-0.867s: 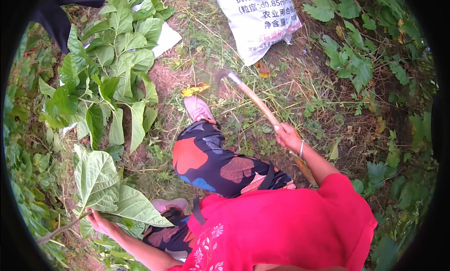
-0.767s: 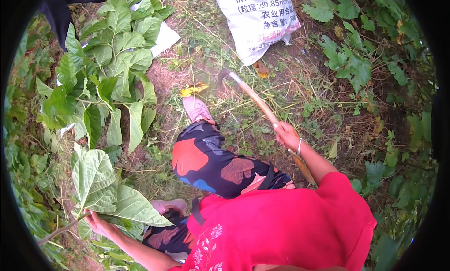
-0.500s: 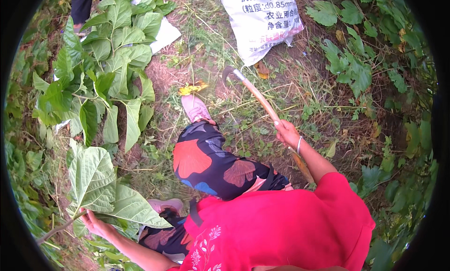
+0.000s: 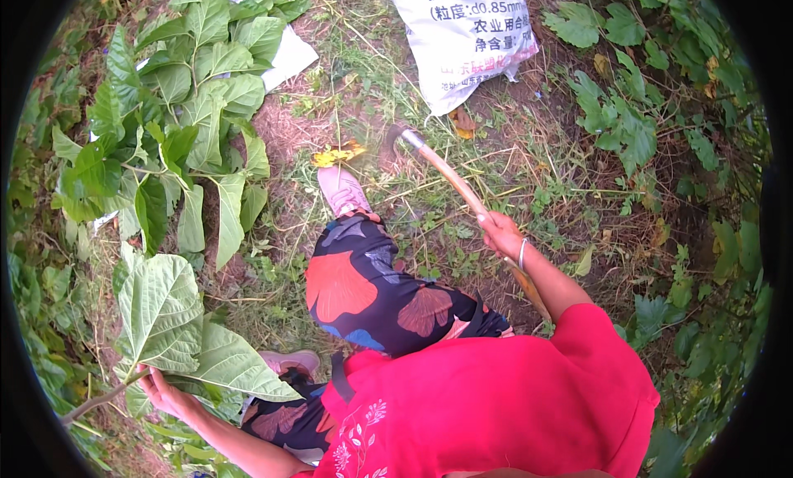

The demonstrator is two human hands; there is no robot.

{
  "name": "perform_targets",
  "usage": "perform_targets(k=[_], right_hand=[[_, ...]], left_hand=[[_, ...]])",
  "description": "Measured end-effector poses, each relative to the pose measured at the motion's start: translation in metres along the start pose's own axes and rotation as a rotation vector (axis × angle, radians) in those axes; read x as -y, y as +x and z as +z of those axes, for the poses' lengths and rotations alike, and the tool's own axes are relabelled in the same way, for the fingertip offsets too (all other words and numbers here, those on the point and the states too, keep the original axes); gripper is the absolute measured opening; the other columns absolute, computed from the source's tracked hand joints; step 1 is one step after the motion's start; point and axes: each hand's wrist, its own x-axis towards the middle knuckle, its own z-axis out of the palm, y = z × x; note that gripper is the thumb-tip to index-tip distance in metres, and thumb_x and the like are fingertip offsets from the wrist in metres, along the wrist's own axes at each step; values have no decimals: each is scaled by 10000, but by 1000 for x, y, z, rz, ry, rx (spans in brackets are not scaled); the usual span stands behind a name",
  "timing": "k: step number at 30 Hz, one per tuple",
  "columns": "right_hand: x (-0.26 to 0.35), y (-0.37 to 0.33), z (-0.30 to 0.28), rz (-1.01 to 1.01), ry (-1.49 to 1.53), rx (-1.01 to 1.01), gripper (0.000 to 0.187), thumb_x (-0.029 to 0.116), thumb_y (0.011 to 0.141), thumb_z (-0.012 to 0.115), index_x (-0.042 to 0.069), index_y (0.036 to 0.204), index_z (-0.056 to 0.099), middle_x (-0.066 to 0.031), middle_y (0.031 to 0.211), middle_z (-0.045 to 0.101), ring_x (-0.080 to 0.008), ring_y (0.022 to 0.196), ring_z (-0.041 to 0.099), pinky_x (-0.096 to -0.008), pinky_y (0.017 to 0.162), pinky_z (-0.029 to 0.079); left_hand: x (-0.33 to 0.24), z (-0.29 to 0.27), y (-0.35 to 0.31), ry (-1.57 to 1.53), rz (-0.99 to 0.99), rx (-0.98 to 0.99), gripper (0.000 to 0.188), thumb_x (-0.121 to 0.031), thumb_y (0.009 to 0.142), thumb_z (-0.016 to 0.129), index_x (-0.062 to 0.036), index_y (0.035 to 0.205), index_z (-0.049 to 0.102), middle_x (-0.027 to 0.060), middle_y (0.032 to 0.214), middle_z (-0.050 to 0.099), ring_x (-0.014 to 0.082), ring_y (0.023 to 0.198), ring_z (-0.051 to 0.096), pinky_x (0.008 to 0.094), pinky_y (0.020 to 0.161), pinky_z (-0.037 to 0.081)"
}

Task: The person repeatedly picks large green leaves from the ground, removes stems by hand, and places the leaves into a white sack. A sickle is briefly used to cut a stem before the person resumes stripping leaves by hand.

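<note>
My right hand grips the wooden handle of a hoe; its metal head rests on the grassy soil ahead of my pink shoe. My left hand holds a thin plant stem at the lower left, with large green leaves growing from it. I wear a red shirt and dark trousers with red flower prints.
A white printed sack lies on the ground at the top. A tall leafy plant fills the upper left, with a white sheet behind it. Low weeds and vines cover the right side.
The view has shifted slightly; the hoe head sits a little farther forward and my left hand has drawn the stem lower and nearer to me.
</note>
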Motion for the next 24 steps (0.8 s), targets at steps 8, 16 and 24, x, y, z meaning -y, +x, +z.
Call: perform_targets(k=[8,16,24], right_hand=[[2,-4,-4,-16,50,45,313,396,956,501,85,948,531,5,595,478,-76,407,396,-251,353,323],[-5,-1,-8,0,71,25,295,386,958,503,93,931,523,11,590,479,-73,408,394,-242,355,319],[-2,5,-7,3,4,26,310,396,953,508,87,931,524,1,583,482,-83,408,412,-253,357,330]], left_hand=[[-6,5,-2,-31,-42,8,413,-102,931,528,-33,1337,503,98,1285,554,189,1154,503,327,1006,363],[-14,11,-5,-14,-18,2,404,-110,931,532,-53,1331,517,78,1234,576,163,1067,522,306,933,386],[-5,9,1,-65,-36,19,388,-121,931,539,-40,1311,531,82,1227,582,176,1093,520,323,973,374]])
